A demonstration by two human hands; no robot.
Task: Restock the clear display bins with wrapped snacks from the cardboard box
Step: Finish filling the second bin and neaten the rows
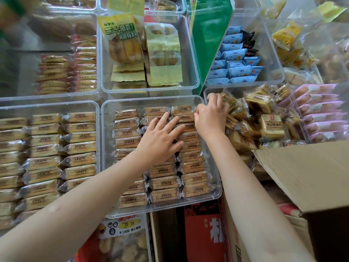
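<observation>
Both hands work in the centre clear bin [105, 129] of wrapped snacks [164, 183].
Left hand [160, 137] lies flat, fingers spread, on the rows; right hand [209, 115] pinches a packet at the far corner; cardboard box [311, 176] stands right, loose packets [264, 118] heaped behind.

Even, soft daylight reaches you from above; shadows are faint. Glare whitens the clear bins [103, 53] at upper left. Edges bow and blur; the centre stays sharp.

Single head-worn view, looking steeply down, close over display bins [105, 118]
</observation>
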